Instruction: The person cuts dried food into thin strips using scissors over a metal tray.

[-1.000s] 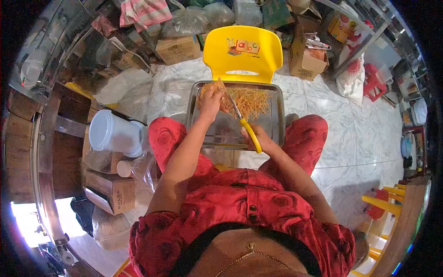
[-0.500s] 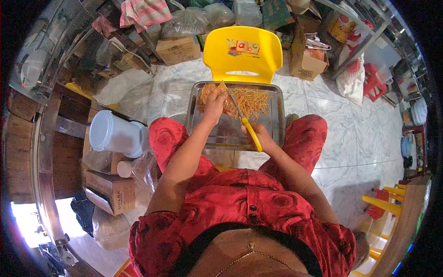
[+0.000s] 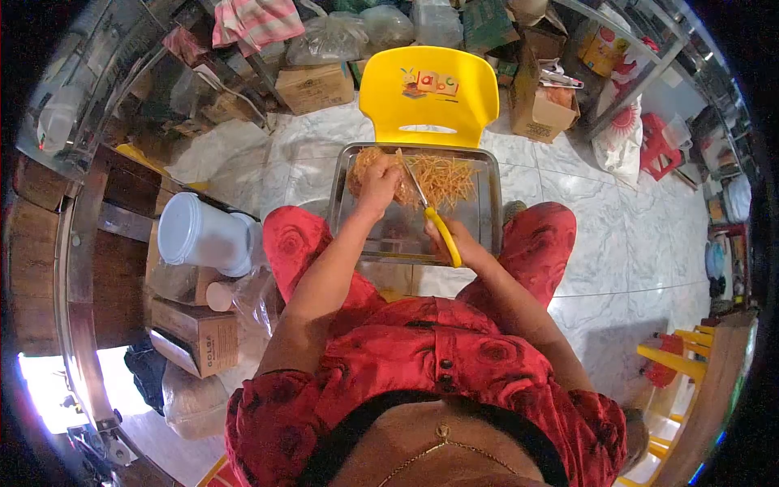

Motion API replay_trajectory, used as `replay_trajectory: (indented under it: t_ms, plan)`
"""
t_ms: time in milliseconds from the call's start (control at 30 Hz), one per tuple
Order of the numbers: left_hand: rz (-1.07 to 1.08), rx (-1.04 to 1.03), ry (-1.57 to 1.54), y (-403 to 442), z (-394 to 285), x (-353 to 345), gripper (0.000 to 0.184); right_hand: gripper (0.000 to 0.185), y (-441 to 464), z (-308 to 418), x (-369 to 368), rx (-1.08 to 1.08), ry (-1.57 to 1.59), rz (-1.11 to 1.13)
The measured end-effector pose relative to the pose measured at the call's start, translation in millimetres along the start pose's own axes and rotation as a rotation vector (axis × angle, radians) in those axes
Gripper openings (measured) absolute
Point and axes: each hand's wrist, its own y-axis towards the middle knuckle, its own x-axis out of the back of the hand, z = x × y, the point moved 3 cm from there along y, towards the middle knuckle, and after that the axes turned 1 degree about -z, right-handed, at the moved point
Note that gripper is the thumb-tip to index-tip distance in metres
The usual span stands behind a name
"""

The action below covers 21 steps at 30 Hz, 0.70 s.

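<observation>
My right hand (image 3: 462, 243) grips a pair of scissors (image 3: 441, 228) with yellow handles, its blades pointing up and left over a metal tray (image 3: 494, 211). My left hand (image 3: 379, 185) is closed at the blades on a thin orange-brown piece (image 3: 399, 154), mostly hidden by the fingers; its exact kind is unclear. Under and beside this hand, at the tray's left, lies a heap of similar orange-brown pieces (image 3: 364, 160). To the right of the blades, thin orange-brown strips (image 3: 449, 180) are piled loosely on the tray.
The tray rests by a yellow chair back (image 3: 428, 96) marked "abc", in front of my knees. White tubs (image 3: 199, 234) and a cardboard box (image 3: 195, 339) stand on the left. Boxes and bags line the back. A red stool (image 3: 661, 146) is at the right.
The piece in my left hand sticks out less above the fingers than before, and that hand has turned slightly. The scissors stay in nearly the same place.
</observation>
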Motion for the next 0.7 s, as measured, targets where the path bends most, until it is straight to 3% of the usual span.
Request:
replay_trajectory:
  t_ms: [33, 100, 200, 267, 400, 700]
  plan:
    - [-0.036, -0.025, -0.036, -1.6, -2.7, -2.4, 0.014, 0.042, -0.4, 0.2, 0.0, 0.043, -0.024, -0.03]
    - [-0.073, -0.05, -0.075, -0.7, 1.3, -4.5, 0.013, 0.041, -4.1, 7.9, 0.9, 0.085, -0.05, -0.061]
    - [-0.079, -0.045, -0.15, 0.5, 6.9, -6.2, 0.013, 0.038, -11.3, 18.9, -0.3, -0.109, 0.081, -0.03]
    - [-0.051, 0.096, -0.321, -9.5, -17.5, -9.5, 0.014, 0.035, -11.1, 22.3, 1.2, 0.09, 0.017, -0.119]
    - [-0.064, 0.08, -0.333, -11.8, -25.6, -11.3, 0.014, 0.036, -7.4, 10.5, 0.6, -0.018, 0.07, -0.079]
    - [0.007, 0.132, -0.32, -9.8, -2.2, -15.9, 0.01, 0.041, 5.2, -8.9, -3.4, 0.103, 0.062, -0.093]
